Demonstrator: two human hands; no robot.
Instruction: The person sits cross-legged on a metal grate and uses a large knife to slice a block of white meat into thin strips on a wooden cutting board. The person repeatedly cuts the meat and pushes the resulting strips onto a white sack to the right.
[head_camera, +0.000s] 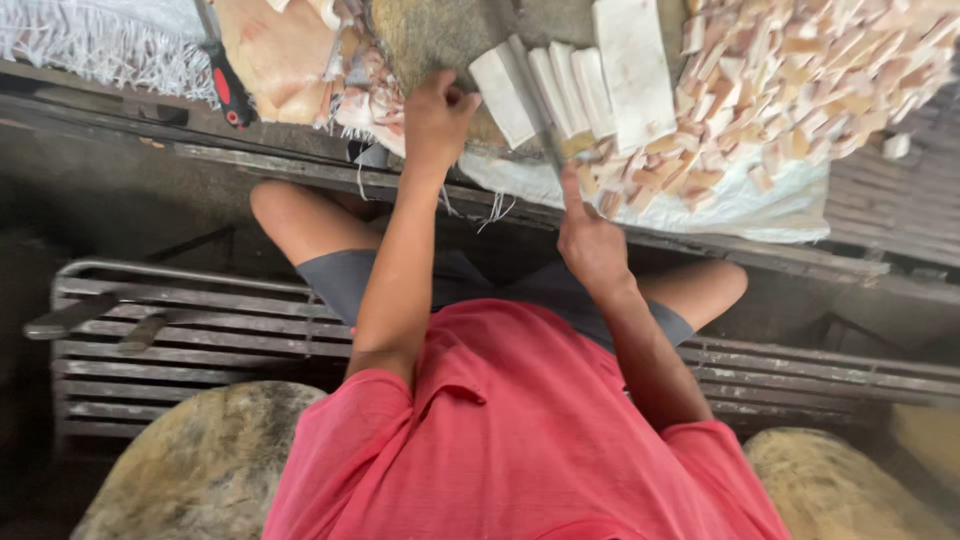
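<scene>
Pinning the white strips (520, 90) flat on the block with closed left hand (437, 118) so they're not sliding, while right hand (590, 240) is wrapped around the knife (545, 130), chopping cubes onto the pile (800, 70).

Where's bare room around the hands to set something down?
Free: grey block above the left hand, between pale slabs and white strips; dark ledge under the fringed cloth; slatted rack at left. Crowded: right of the knife in the right hand, cut pieces heaped on the sheet.
</scene>
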